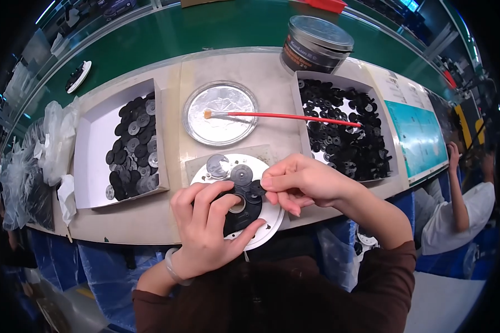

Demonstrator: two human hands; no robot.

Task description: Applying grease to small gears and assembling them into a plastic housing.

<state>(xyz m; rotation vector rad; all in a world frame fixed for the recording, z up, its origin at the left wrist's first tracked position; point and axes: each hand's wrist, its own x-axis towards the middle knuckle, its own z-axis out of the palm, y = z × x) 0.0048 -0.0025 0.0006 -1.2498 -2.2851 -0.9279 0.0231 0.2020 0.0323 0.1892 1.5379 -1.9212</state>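
Observation:
A white round plate (273,221) with a black housing (252,211) on it lies at the table's near edge. My left hand (204,228) is curled over its left side, fingertips on the black part and thumb along the near side, gripping it. On the far part of the assembly sit a dark grey gear (241,175) and a clear, greyish disc (218,165). My right hand (305,182) pinches a small black gear (256,188) at the right edge of the housing. Whether that gear touches the housing cannot be made out.
A left box (89,150) holds black and grey discs; a right box (391,141) holds many small black gears. Between them a red-handled brush (294,116) rests across a silver round lid (194,130). A tin (316,47) stands behind. Another person (455,205) sits far right.

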